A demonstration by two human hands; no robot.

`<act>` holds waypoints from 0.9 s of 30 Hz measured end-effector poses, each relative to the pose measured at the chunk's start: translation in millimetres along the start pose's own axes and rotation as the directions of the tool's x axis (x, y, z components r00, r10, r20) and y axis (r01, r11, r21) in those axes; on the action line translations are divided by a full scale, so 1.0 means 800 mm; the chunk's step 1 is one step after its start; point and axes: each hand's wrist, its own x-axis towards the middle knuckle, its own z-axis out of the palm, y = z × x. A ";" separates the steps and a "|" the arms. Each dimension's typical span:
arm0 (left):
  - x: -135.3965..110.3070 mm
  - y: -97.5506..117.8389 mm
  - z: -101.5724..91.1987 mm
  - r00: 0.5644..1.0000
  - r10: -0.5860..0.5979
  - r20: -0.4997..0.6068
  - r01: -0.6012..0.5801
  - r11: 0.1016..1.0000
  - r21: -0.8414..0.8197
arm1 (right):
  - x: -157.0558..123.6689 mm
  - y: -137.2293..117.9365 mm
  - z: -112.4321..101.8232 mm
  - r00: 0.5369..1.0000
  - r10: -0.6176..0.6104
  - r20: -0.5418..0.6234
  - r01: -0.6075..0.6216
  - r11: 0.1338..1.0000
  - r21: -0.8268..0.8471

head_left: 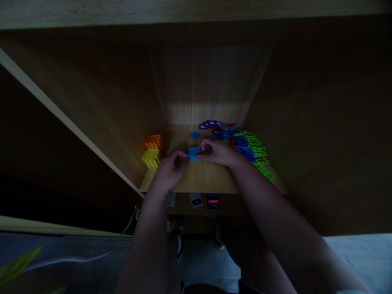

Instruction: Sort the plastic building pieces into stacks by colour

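A small stack of light-blue notched square tiles (194,152) sits on the wooden shelf, between my hands. My left hand (172,169) pinches at its left edge, fingers curled. From the right, my right hand (218,151) has its thumb on the stack's front right corner, with the other fingers bent above. Behind the stack lies a single loose blue tile (194,134). Left of my left hand stand a yellow tile stack (151,158) and, behind it, an orange tile stack (153,141).
A heap of green tiles (257,149), dark-blue tiles (241,141) and purple tiles (210,124) fills the shelf's right side. Cabinet walls close in on both sides. On a lower ledge lie a white device (196,200) with a cable and a phone (213,201).
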 end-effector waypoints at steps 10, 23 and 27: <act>0.001 -0.004 0.000 1.000 0.023 -0.004 -0.023 1.000 0.008 | 0.000 -0.002 -0.002 1.000 -0.004 0.013 0.004 1.000 -0.008; 0.001 -0.002 0.000 1.000 -0.002 0.001 0.002 1.000 0.026 | 0.000 0.004 0.001 1.000 0.006 0.023 -0.007 1.000 0.026; 0.001 -0.003 0.000 1.000 0.006 -0.003 -0.006 1.000 0.017 | 0.000 0.001 -0.001 0.999 0.003 0.033 -0.004 1.000 0.026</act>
